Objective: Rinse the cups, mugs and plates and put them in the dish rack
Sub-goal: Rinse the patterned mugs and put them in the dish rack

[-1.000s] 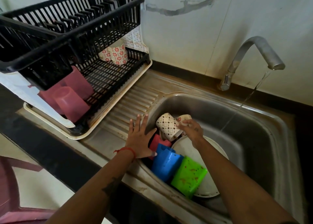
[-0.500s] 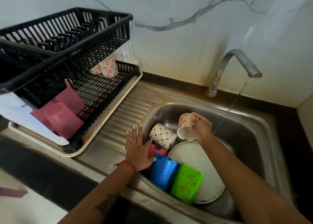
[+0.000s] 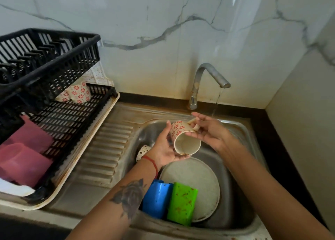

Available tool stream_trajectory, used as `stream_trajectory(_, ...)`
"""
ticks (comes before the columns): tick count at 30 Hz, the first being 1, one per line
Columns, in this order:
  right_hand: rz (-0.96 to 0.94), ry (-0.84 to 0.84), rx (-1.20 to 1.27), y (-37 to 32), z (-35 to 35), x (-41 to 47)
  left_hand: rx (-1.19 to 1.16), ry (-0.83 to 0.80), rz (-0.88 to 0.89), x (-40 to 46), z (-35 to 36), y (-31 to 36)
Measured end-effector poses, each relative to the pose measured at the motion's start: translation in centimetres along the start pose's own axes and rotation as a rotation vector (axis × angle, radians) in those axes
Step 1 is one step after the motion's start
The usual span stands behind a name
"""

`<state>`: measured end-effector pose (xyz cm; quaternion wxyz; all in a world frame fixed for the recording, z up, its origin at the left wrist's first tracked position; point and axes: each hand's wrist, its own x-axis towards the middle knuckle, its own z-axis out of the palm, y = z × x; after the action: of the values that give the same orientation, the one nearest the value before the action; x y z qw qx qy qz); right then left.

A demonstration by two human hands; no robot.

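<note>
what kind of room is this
Most likely a home kitchen's washing-up corner: a steel sink with a running tap, a black dish rack on the drainboard, and dirty cups and a plate in the basin.

Cream mug with red flowers [image 3: 183, 131] tipped on its side above the sink, mouth toward the near side, brown bits inside. White plate [image 3: 199, 181] flat in the sink. Blue cup [image 3: 156, 198] and dirty green cup [image 3: 182, 205] lying near. Flower mugs [image 3: 78, 93] and pink cups [image 3: 23, 160] in the black dish rack [image 3: 59, 76] at left.
</note>
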<state>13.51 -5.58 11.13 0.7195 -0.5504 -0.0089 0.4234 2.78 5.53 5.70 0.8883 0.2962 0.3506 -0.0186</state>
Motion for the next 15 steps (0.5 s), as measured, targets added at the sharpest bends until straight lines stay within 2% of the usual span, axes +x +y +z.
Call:
stream_trajectory(4, -0.088, -0.080, -0.103, -2.2, -0.2, -1.5, -0.053, -0.091, 0.002, 0.4, 2.5, -0.4)
stream_trajectory(7, -0.231, 0.035, -0.449, -2.8, 0.0, -2.1, -0.141, -0.078, 0.028, 1.1, 4.0, -1.0)
stream_trajectory(9, -0.460, 0.230, -0.862, -1.6, -0.5, -2.3, -0.217, -0.045, 0.035, 1.6, 5.0, -1.5)
stream_trajectory(11, -0.784, 0.335, -1.068, 0.5, -1.4, -2.7, -0.299, -0.002, 0.052, 2.0, 5.9, -1.7)
stream_trajectory(13, -0.853, 0.221, -1.107, 2.3, -2.6, -2.7, -0.351, 0.036, 0.077, 2.5, 6.3, -1.8)
stream_trajectory(15, -0.725, -0.015, -1.138, 3.2, -3.2, -1.8, -0.343, 0.050, 0.110, 3.1, 6.8, -2.1)
